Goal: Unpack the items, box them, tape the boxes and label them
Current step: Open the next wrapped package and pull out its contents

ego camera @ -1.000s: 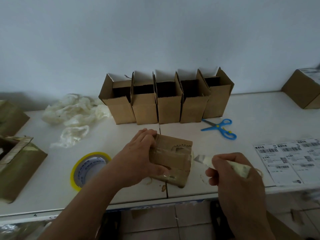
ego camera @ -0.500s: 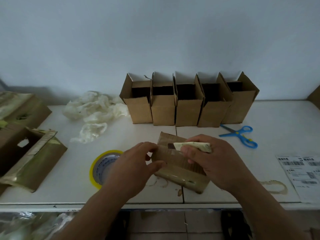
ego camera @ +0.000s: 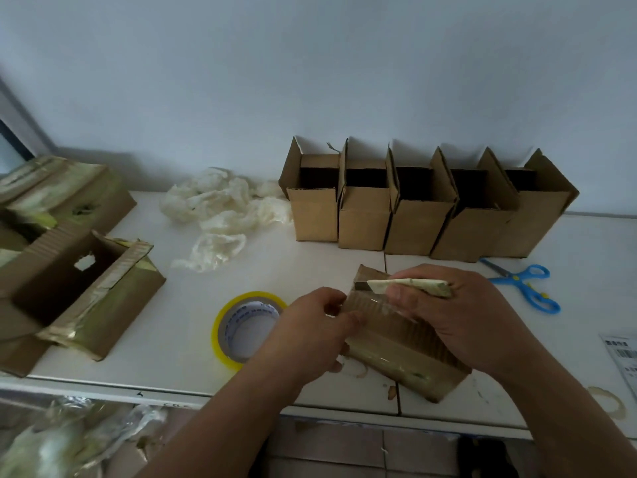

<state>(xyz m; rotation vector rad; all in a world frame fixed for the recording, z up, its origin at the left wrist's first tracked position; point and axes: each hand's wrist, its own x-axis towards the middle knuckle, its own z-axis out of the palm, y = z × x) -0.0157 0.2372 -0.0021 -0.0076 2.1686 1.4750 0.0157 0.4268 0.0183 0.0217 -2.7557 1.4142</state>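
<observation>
Head view: your left hand (ego camera: 306,334) clamps the taped parcel (ego camera: 400,343), which lies at the table's (ego camera: 172,339) front edge, just right of the tape roll (ego camera: 246,327). Your right hand (ego camera: 458,319), closed around the cutter (ego camera: 406,287), presses on the parcel's top with the blade at its far corner. Risk: the blade may slip toward your left fingers (ego camera: 348,319) or cut too deep and score the contents.
</observation>
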